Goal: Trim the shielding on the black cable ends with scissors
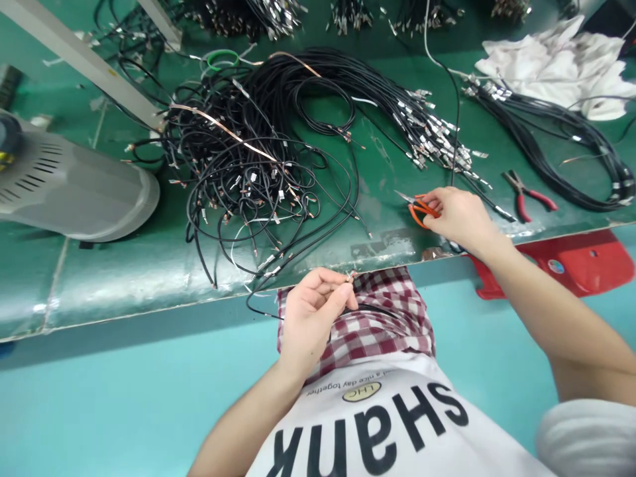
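White printed shirt (pixel 362 430) nearest. Left hand (pixel 313 310): grip pinching a cable tip (pixel 350 275) at the near edge of the bench (pixel 124 278). Right hand (pixel 461 218): grip wrapped on the handles of orange scissors (pixel 423 211), above the bench. From the scissors, cable tip lies left and closer to the body, well apart. Scissors' long axis roughly crosswise, blades leftward, angled slightly away from the body.

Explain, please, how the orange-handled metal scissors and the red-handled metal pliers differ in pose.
The orange-handled scissors are in the right hand; the red-handled pliers lie on the green table. The scissors' tip points left, whereas the pliers' tips point toward the table's far side. Both have metal tips.
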